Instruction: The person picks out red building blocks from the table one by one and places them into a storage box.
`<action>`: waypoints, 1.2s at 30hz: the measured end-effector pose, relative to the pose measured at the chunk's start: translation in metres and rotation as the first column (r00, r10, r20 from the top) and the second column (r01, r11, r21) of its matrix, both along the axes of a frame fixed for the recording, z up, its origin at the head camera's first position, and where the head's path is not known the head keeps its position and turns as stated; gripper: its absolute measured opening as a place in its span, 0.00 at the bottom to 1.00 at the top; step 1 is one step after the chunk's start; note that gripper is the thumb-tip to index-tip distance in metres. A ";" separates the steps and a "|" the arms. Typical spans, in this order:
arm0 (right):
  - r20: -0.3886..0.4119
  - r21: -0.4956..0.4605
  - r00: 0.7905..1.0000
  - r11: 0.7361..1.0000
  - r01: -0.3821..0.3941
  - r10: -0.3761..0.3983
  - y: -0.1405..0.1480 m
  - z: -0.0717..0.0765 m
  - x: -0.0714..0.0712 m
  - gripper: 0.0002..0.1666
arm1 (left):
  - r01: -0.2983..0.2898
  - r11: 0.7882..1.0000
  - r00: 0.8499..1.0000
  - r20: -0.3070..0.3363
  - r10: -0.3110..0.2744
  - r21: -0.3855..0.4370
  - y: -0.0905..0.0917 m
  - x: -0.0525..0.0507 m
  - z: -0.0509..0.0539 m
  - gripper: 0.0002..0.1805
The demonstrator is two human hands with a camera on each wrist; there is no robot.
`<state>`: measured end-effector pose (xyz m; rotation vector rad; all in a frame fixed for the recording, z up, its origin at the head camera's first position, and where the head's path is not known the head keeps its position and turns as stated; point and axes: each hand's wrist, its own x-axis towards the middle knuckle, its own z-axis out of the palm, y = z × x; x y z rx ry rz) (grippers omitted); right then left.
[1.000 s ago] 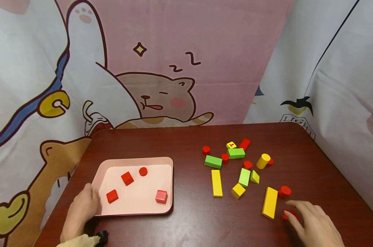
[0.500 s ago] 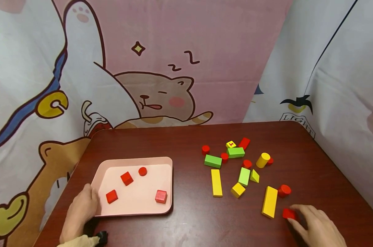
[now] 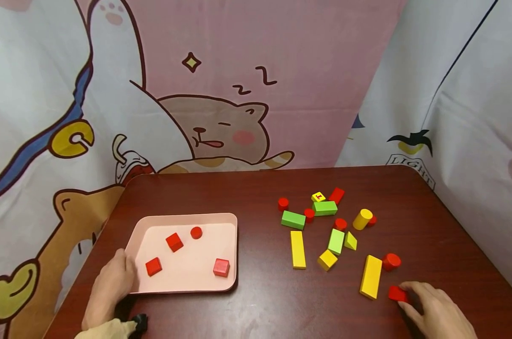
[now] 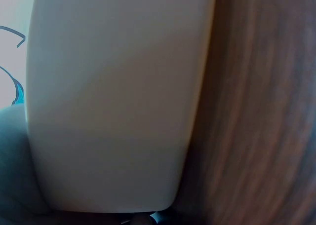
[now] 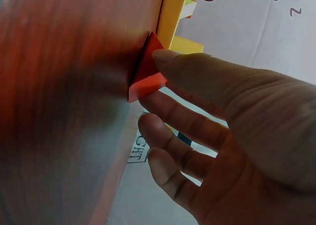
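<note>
At the table's right front, my right hand (image 3: 435, 308) pinches a small red triangular block (image 3: 397, 294) between thumb and fingers. The right wrist view shows the thumb on the block's (image 5: 147, 67) upper side, with the other fingers loosely bent below; the block is low at the tabletop. My left hand (image 3: 113, 282) holds the left rim of a pale pink tray (image 3: 183, 287), its fingertips hidden. In the left wrist view the tray's smooth side (image 4: 118, 96) fills most of the picture. Several red blocks, among them a red cube (image 3: 221, 267) and a red disc (image 3: 196, 232), lie inside.
Left of the pinched block lies a long yellow block (image 3: 371, 277), with a red cylinder (image 3: 391, 262) beside it. Farther back are green blocks (image 3: 336, 241), a yellow cylinder (image 3: 362, 219), another long yellow block (image 3: 298, 249) and several red pieces. A printed cloth (image 3: 306, 84) hangs behind the table.
My right thumb and fingers have come together on the red triangular block, which now shows more clearly and has turned slightly. The left hand and tray stay put; the head view shifted a little.
</note>
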<state>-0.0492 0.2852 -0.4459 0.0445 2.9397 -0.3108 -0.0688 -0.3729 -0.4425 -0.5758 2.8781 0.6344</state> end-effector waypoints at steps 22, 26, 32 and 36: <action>0.078 -0.011 0.997 1.000 -0.014 0.015 -0.003 0.007 -0.005 0.34 | 0.025 1.000 0.998 -0.053 -0.026 -0.016 -0.001 0.000 0.000 0.14; 0.068 -0.014 0.998 1.000 -0.006 0.007 -0.005 0.009 -0.005 0.35 | 0.029 1.000 0.998 -0.056 -0.029 -0.011 0.000 0.001 0.000 0.14; 0.050 -0.025 0.999 0.999 -0.020 0.022 -0.009 0.013 -0.004 0.34 | 0.017 1.000 0.999 -0.042 -0.017 -0.003 0.000 0.001 0.001 0.14; 0.062 -0.036 0.998 0.999 -0.022 0.024 -0.016 0.017 -0.004 0.34 | 0.019 1.000 0.999 -0.035 -0.019 -0.001 0.000 0.002 0.001 0.15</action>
